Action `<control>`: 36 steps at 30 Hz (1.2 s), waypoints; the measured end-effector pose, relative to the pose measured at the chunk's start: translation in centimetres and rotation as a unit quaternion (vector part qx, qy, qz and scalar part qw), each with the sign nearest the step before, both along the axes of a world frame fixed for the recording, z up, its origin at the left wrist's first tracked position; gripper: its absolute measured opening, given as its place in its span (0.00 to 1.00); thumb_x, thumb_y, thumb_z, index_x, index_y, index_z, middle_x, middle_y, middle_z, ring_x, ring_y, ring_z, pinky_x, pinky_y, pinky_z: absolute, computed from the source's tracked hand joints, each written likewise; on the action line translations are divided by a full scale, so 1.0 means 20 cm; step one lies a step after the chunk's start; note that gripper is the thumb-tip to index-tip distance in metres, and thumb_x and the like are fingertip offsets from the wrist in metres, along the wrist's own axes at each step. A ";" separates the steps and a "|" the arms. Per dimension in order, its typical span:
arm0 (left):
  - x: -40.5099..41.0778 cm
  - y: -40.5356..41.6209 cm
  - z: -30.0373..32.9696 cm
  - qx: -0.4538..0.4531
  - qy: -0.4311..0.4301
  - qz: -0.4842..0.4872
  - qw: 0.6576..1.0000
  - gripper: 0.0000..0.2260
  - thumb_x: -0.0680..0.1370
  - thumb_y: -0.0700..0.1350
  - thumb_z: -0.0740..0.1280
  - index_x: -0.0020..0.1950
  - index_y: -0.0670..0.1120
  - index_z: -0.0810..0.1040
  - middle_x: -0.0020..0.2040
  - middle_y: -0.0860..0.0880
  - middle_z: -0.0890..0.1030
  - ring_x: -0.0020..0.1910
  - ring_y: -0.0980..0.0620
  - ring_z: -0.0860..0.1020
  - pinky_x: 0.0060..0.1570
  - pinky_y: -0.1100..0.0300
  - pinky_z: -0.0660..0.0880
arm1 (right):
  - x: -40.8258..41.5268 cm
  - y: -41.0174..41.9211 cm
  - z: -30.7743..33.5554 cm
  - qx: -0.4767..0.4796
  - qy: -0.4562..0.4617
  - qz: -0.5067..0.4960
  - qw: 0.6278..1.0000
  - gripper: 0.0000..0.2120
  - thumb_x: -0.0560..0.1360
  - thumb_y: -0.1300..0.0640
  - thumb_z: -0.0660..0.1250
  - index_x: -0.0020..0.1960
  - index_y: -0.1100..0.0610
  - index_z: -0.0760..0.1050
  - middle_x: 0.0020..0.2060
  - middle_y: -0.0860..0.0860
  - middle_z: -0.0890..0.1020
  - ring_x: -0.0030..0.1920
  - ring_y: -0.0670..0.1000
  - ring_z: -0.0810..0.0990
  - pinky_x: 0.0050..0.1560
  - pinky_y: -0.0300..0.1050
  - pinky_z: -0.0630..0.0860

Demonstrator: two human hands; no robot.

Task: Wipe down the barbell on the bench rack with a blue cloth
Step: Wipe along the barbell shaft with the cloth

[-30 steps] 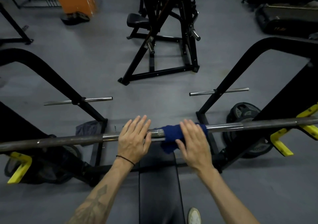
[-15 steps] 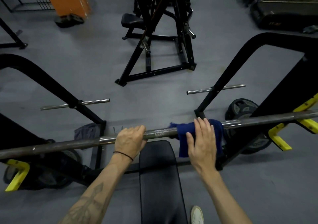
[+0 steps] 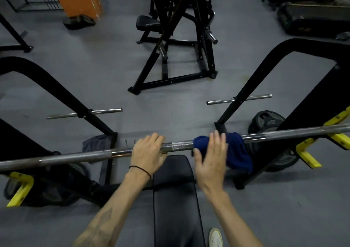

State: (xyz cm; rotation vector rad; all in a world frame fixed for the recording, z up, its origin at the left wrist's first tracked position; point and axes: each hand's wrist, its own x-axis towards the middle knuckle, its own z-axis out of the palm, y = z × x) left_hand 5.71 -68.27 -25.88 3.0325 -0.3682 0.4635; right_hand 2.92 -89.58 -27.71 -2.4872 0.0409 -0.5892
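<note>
Nothing here reads clearly. The black treadmill base (image 3: 310, 26) at two o'clock carries a small yellowish mark, too blurred to make out. The weight plate (image 3: 284, 159) at four o'clock bears raised lettering, likewise illegible.

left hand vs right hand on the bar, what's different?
The left hand grips the bare barbell directly, fingers curled over it; the right hand lies with fingers straight on the blue cloth draped over the bar. The left wrist wears a thin black band; the right wrist is bare. Both sit near the bar's middle, above the bench pad.
</note>
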 end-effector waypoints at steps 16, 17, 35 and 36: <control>-0.02 0.00 -0.05 -0.019 -0.070 -0.020 0.997 0.36 0.78 0.69 0.58 0.73 0.43 0.75 0.72 0.45 0.76 0.69 0.46 0.76 0.66 0.49 0.75 | -0.06 0.22 0.00 -0.017 0.009 0.117 0.993 0.34 0.85 0.40 0.53 0.80 0.64 0.60 0.81 0.57 0.61 0.83 0.56 0.52 0.82 0.55 0.46; -0.02 0.00 -0.05 -0.017 -0.069 -0.020 0.997 0.36 0.79 0.70 0.56 0.73 0.43 0.75 0.72 0.45 0.76 0.69 0.46 0.76 0.66 0.48 0.75 | -0.06 0.19 -0.01 -0.063 0.008 0.170 0.983 0.34 0.85 0.40 0.53 0.81 0.63 0.59 0.81 0.56 0.60 0.83 0.55 0.53 0.82 0.55 0.48; -0.03 -0.04 -0.01 -0.062 -0.092 0.015 0.994 0.20 0.82 0.59 0.59 0.54 0.44 0.78 0.48 0.46 0.79 0.44 0.46 0.77 0.43 0.52 0.73 | 0.03 -0.22 -0.02 -0.144 -0.046 0.105 0.983 0.28 0.86 0.45 0.52 0.79 0.61 0.64 0.79 0.55 0.65 0.81 0.54 0.60 0.80 0.59 0.55; -0.03 -0.05 0.00 -0.061 -0.091 0.022 0.994 0.19 0.82 0.60 0.59 0.50 0.45 0.77 0.45 0.47 0.76 0.41 0.46 0.74 0.40 0.52 0.71 | 0.03 -0.20 -0.01 -0.107 -0.027 0.058 0.992 0.29 0.86 0.45 0.52 0.79 0.62 0.63 0.79 0.56 0.64 0.81 0.54 0.58 0.80 0.60 0.54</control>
